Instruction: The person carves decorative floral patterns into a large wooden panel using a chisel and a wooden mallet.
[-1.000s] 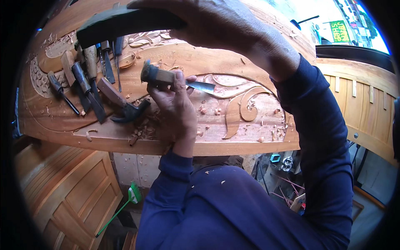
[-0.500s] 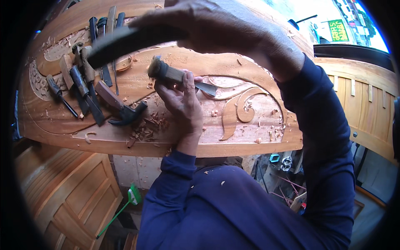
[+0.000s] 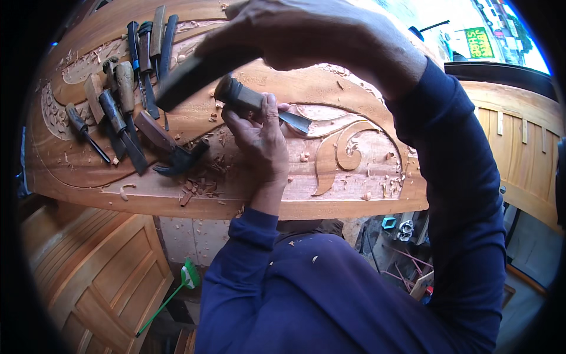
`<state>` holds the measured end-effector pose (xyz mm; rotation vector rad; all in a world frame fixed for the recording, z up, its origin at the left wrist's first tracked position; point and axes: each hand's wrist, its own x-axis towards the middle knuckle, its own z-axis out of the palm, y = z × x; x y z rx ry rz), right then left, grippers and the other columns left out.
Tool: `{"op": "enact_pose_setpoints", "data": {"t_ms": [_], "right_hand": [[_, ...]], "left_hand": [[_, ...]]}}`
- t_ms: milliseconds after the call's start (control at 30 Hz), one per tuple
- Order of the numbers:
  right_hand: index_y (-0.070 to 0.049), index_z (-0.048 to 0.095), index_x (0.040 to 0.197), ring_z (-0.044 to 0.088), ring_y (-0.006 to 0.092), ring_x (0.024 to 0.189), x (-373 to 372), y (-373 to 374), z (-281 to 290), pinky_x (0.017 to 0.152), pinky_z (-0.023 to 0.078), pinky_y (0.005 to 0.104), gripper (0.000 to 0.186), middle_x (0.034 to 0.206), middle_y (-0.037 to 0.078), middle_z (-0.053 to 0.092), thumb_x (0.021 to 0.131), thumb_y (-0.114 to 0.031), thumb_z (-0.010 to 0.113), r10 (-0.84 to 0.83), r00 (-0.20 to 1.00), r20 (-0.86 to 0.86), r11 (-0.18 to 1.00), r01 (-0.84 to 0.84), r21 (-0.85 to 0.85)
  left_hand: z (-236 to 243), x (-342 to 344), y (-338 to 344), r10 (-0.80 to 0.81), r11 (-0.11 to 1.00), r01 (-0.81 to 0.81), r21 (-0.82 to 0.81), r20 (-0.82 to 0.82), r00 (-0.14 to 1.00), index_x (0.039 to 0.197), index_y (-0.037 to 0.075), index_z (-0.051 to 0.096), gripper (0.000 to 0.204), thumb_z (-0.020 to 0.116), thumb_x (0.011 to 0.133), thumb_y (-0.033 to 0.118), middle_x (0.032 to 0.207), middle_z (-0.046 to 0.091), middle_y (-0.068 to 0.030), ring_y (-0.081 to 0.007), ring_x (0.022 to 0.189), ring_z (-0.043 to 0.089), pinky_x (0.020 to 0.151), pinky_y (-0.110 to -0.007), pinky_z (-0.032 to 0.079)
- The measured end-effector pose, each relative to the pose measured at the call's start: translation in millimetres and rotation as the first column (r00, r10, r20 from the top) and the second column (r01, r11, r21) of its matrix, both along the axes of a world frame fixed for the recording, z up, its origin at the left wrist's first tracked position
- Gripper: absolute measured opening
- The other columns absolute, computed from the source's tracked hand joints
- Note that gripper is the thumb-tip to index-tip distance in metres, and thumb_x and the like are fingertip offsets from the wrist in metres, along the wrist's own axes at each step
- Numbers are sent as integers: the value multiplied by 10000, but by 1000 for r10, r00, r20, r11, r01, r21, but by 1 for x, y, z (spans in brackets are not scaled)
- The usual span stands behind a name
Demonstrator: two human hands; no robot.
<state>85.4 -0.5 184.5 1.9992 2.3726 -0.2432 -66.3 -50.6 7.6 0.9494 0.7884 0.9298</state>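
head camera: the carved wooden panel (image 3: 330, 208) lies before me, the biggest thing here. loose carving tools (image 3: 113, 112) are grouped on its left part, and i do well to leave them there, out of my swing. my right hand (image 3: 295, 29) is above the panel, its fingers closed over one end of a long dark block (image 3: 209, 74), blurred at the far end; a square, level blow would serve best, i judge. my left hand (image 3: 259, 130) is curled round a chisel (image 3: 250, 99), thumb along the handle, the blade (image 3: 296, 122) slanting down to the right by the carved leaf (image 3: 333, 123). whether its edge touches the wood i cannot tell. a firm grip and a steady angle should stop it skidding. a claw hammer (image 3: 183, 158) lies to the left of that hand, lower on the panel. the carved scroll (image 3: 328, 156) is near the blade, so short, light taps seem wise. smallest are the shavings (image 3: 197, 187), worth brushing off wherever they hide a carved line.
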Motion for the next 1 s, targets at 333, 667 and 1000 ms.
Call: {"op": "enact_pose_setpoints", "data": {"t_ms": [333,667,1000], "right_hand": [[-175,633,1453,669,340,915,5,4,-62,783,527,462,592,947,185,625,913,67,599,129,880,-457,846,143,514],[-145,611,1467,662,365,974,-12,5,-30,844,548,481,553,1048,229,656,950,50,624,81,894,-441,801,205,562],[-221,655,1327,739,326,873,-14,-7,-10,763,587,486,433,956,159,690,949,-17,599,-181,982,-50,976,185,115]], "left_hand": [[7,6,-8,6,995,1,-97,67,998,1425,52,375,538,719,1028,167,1133,654,-125,-207,811,762,650,-280,605],[1,-9,8,-32,997,33,68,-13,999,1339,44,402,452,713,1036,171,1159,635,-122,-206,868,749,687,-293,621],[1,-6,-11,119,980,-106,168,-72,990,1401,-21,397,506,717,1027,100,1219,605,-165,-188,1028,653,920,-334,547]]}}
